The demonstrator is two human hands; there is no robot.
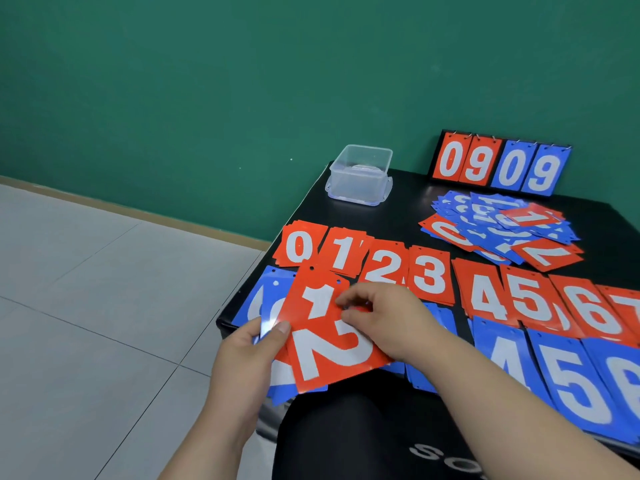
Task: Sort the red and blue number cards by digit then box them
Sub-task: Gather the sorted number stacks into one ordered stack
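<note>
Step in hand looks like splitting a small held fan of red cards and dropping each on its digit pile. Left grip (pixel 249 355) is clamped on the fan's left edge, thumb on top. Right grip (pixel 384 320) pinches the right side of the rear card (pixel 311 292); its digit is half covered, reads like a 1, can't confirm. Front card is a red 2 card (pixel 332 358). The fan is held above the near-left corner of the desk (pixel 408 209), over the left end of the blue row (pixel 568 386). Red 0 pile (pixel 299 245), red 1 pile (pixel 344 252), red 2 pile (pixel 384 266) and red 3 pile (pixel 431 275) sit just beyond, edges overlapping, so placement needs care. Peel one card at a time, read the full digit before release, and lay it square so it doesn't mask the neighbour. Cards look thin and glossy, likely to stick in pairs, so shear them apart with the thumb rather than lift. Unsorted heap (pixel 502 226) at far right is not yet dealt with. Clear box (pixel 360 174) at the far edge shows no cards, so boxing comes later.
</note>
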